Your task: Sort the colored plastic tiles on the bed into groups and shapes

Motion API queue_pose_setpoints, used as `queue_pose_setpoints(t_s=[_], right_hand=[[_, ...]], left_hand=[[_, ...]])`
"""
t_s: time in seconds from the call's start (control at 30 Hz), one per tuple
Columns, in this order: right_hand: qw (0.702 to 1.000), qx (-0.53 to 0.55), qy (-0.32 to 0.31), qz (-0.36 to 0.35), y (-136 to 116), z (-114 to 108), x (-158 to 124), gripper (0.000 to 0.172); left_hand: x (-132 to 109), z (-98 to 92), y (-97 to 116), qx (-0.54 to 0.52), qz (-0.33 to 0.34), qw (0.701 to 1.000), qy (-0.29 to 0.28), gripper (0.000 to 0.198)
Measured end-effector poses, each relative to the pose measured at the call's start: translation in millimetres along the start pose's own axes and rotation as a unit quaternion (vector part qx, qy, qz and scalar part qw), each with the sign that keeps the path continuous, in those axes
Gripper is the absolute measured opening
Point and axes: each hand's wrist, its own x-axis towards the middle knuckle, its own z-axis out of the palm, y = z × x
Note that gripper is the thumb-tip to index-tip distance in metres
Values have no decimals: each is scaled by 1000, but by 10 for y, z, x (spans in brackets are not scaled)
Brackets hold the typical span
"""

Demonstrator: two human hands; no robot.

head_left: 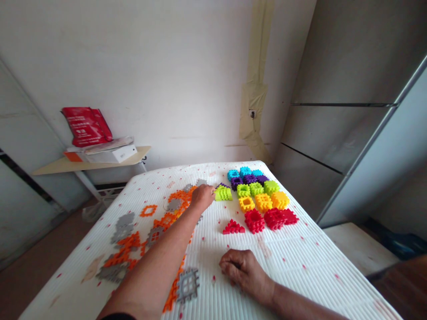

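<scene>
My left hand point(203, 197) reaches far across the table, its fingers closed at the left edge of a lime-green triangular interlocking block point(223, 194). Behind that block, the tip of a purple triangular piece point(223, 185) shows. My right hand point(247, 272) rests on the near part of the table, fingers curled in with nothing visible in them. Beyond it lies a red triangular block point(233, 227). Stacks of square blocks stand in colour rows at the right: red point(254, 221), yellow point(247, 204), green point(243, 190), purple point(236, 183) and blue point(232, 175).
Loose orange pieces point(148, 210) and grey pieces point(187, 285) lie scattered along the left half of the white ribbed table point(320, 271). A side table point(50, 166) with a white box point(123, 154) and a red bag point(87, 126) stands at the back left.
</scene>
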Motion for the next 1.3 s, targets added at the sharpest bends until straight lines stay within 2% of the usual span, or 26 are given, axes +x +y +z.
queue_pose_setpoints(t_s=[0.37,0.7,1.17,1.3], right_hand=[[999,-23,-1,-23,0,-4,4,25],[999,-25,2,-24,17,0,12,29],[999,-33,0,-23,-8,-3,8,32],[998,-54,-1,-26,-31,-10,5,35]], left_hand=[[-21,2,-3,25,39,999,23,22],[-43,-21,2,23,59,998,25,23],[-42,-38,18,19,38,999,27,21],[-79,-101,-19,8,23,999,29,19]])
